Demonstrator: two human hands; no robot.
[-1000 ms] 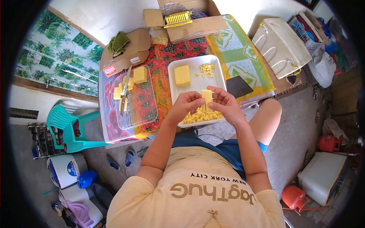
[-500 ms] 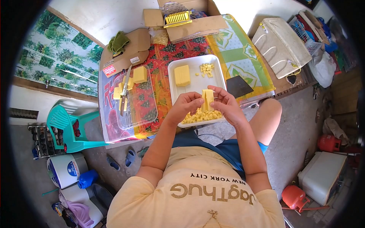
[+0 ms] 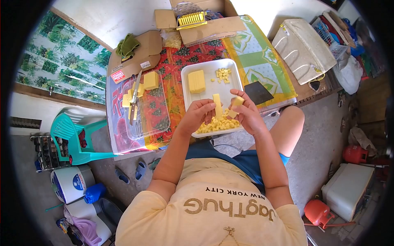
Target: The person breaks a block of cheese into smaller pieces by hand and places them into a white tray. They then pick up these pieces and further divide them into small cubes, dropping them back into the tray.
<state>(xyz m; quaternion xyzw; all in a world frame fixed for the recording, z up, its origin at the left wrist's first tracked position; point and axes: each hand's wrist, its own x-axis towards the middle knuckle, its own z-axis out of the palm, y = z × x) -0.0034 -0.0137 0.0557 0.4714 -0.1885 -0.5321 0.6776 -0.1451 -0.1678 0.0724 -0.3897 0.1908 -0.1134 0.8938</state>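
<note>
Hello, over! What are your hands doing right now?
Left hand pinching upright yellow strip. Right hand gripping yellow chunks. Both over white tray. Nothing blocking.

Counted: one white tray [image 3: 186,74]; one knife [image 3: 134,98]; one clear lid [image 3: 158,119]; two hands [image 3: 198,115] [image 3: 245,112]; one whole yellow block [image 3: 196,81]; two cube heaps [image 3: 223,75] [image 3: 215,125].

Bright daylight falls across a bare grey concrete floor [image 3: 316,164] and a pale wall [image 3: 123,16] at the top. A panel printed with green plants [image 3: 61,61] leans along the left side. The counter [image 3: 266,69] is draped in a red patterned cloth and a green-and-yellow one. A teal plastic chair [image 3: 76,137] stands at the lower left, beside a white-and-blue appliance [image 3: 72,182]. At the right sit a white box [image 3: 349,190] and red containers [image 3: 318,213].
</note>
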